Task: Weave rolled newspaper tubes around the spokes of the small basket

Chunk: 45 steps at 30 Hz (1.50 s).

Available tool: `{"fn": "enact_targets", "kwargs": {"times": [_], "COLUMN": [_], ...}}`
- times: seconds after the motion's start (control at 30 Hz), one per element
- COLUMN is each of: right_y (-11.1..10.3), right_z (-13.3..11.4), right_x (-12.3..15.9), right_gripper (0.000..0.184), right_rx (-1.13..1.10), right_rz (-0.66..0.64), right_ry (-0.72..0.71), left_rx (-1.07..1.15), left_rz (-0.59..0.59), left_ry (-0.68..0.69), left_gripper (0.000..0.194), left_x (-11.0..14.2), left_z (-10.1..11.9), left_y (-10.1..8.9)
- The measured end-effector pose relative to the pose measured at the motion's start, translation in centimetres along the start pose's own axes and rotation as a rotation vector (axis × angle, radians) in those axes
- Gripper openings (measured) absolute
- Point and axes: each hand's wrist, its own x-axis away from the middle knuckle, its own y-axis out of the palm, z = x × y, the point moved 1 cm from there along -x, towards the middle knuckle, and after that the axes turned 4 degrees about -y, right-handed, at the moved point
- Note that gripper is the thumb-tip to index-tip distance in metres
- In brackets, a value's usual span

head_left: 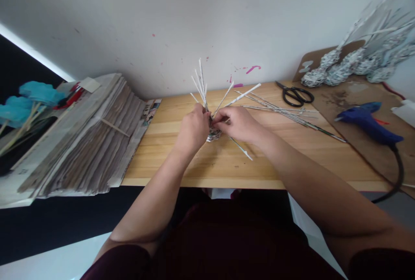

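Observation:
A small woven piece of rolled newspaper [213, 136] rests on the wooden table, with several paper sticks [201, 82] fanning up and out from it. My left hand [195, 125] is closed around its left side, fingers bent against the weave. On the right, my right hand [238, 123] pinches at the weave with thumb and forefinger; the strip between them is mostly hidden. One paper stick [240, 148] points down toward me from under the right hand. Both hands cover much of the woven piece.
Loose paper sticks [292, 115] and black scissors [295, 94] lie to the right. Beyond are a blue glue gun [369, 122] on brown cardboard and finished woven pieces [343, 63]. A tall newspaper stack [94, 141] and blue paper flowers [39, 94] stand left.

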Motion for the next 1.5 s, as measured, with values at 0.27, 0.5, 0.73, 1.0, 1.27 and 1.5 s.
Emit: {"fn": "enact_targets", "kwargs": {"times": [0.27,0.5,0.73,1.0,1.27,1.5], "right_y": [0.3,1.1,1.0,1.2,1.2,1.7], "right_z": [0.6,1.7,1.7,2.0,2.0,2.5], "right_x": [-0.3,-0.6,-0.5,-0.6,-0.5,-0.6], "right_gripper": [0.017,0.018,0.015,0.018,0.016,0.018], "right_rx": [-0.07,-0.296,-0.276,-0.257,-0.28,-0.395], "right_rz": [0.047,0.046,0.001,0.04,0.013,-0.006], "right_ry": [0.035,0.197,0.223,0.104,0.123,0.145], "left_rx": [0.297,0.593,0.64,0.652,0.813,0.749], "left_rz": [-0.013,-0.072,-0.008,0.003,-0.073,-0.053], "left_ry": [0.01,0.006,0.044,0.075,-0.047,-0.073], "left_gripper": [0.014,0.028,0.019,0.018,0.027,0.018], "left_x": [0.6,1.1,1.4,1.4,0.9,1.1], "left_z": [-2.0,-3.2,-3.5,-3.6,-3.6,-3.7], "left_y": [0.3,1.1,1.8,1.8,1.7,1.6]}}
